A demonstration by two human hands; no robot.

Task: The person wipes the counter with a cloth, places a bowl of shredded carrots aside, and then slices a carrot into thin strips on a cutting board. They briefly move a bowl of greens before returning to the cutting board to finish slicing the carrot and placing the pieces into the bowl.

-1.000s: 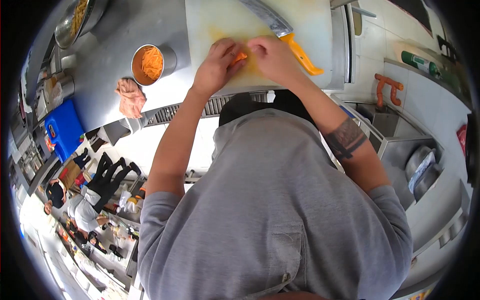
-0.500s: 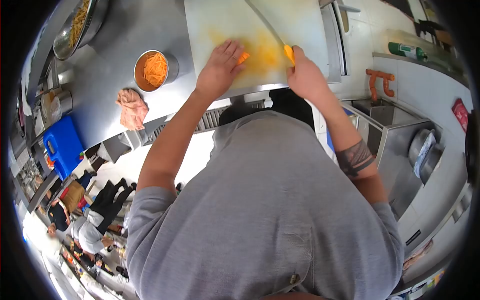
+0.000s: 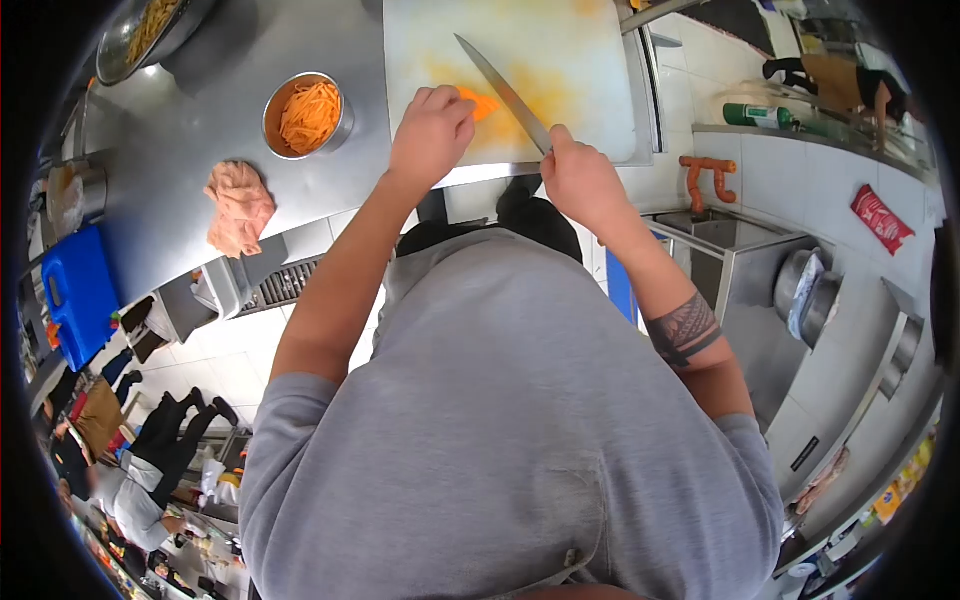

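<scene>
A pale cutting board (image 3: pixel 600 60), stained orange, lies on the steel counter in front of me. My left hand (image 3: pixel 430 138) is closed at the board's left side, its curled fingers on a piece of carrot (image 3: pixel 480 104). In my right hand (image 3: pixel 582 180), near the board's front edge, is a knife (image 3: pixel 505 92). Its long blade slants over the board, pointing up and left, to the right of the carrot; the handle is hidden by my fingers. Left of the board stands a round metal container (image 3: pixel 345 125) filled with carrot strips (image 3: pixel 309 116).
A crumpled pinkish cloth (image 3: pixel 239 208) lies near the counter's front edge. At the upper left is a metal bowl (image 3: pixel 118 62) with pale strips. A blue jug (image 3: pixel 80 295) is at far left, a steel sink (image 3: pixel 725 232) to the right. Other people are at lower left and upper right.
The right hand has turned and shifted left, so the knife's tip now points to the upper left within view. My left fingers have curled in more. The whole view has shifted slightly.
</scene>
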